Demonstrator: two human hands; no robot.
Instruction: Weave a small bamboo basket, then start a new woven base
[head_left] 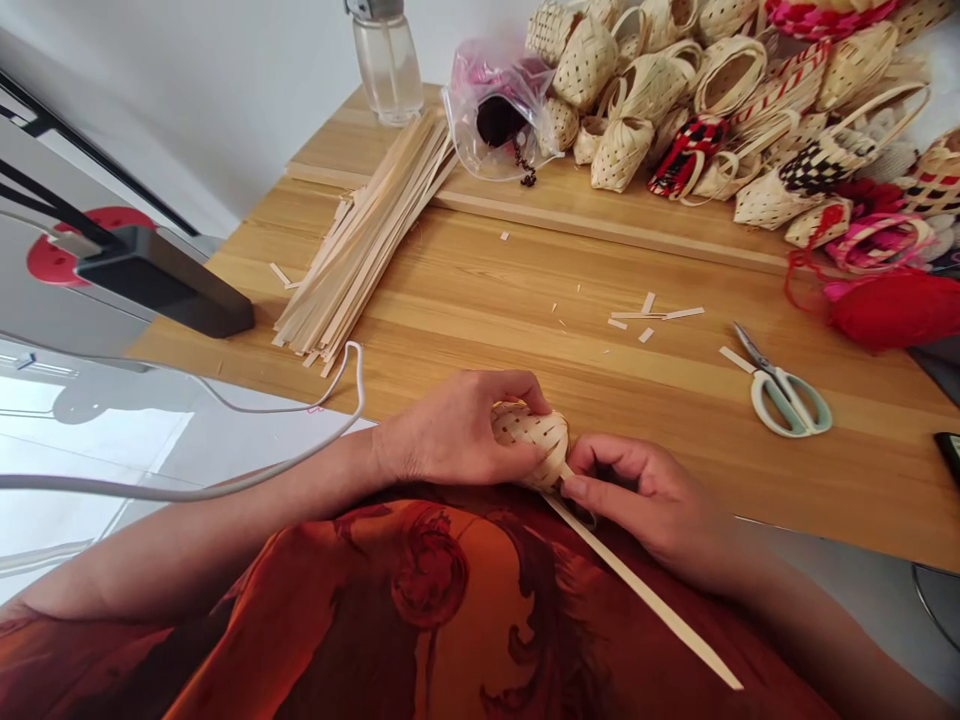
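A small woven basket [529, 432] of pale flat strips lies in my left hand [465, 430], whose fingers and thumb curl round it near the table's front edge. At the basket's right rim, my right hand [637, 490] pinches a strip end between thumb and forefinger. A long pale strip [645, 590] runs from under the basket down to the right across the patterned red cloth over my lap. The basket's underside and part of its left end are hidden by my left hand.
A bundle of loose strips [375, 240] lies at the back left, beside a black power block [165, 280]. Scissors [787, 395] and strip offcuts [649, 315] are on the right. Behind are a clear bottle [388, 65], a plastic bag [499, 110], many woven baskets [622, 150] and red yarn [896, 308].
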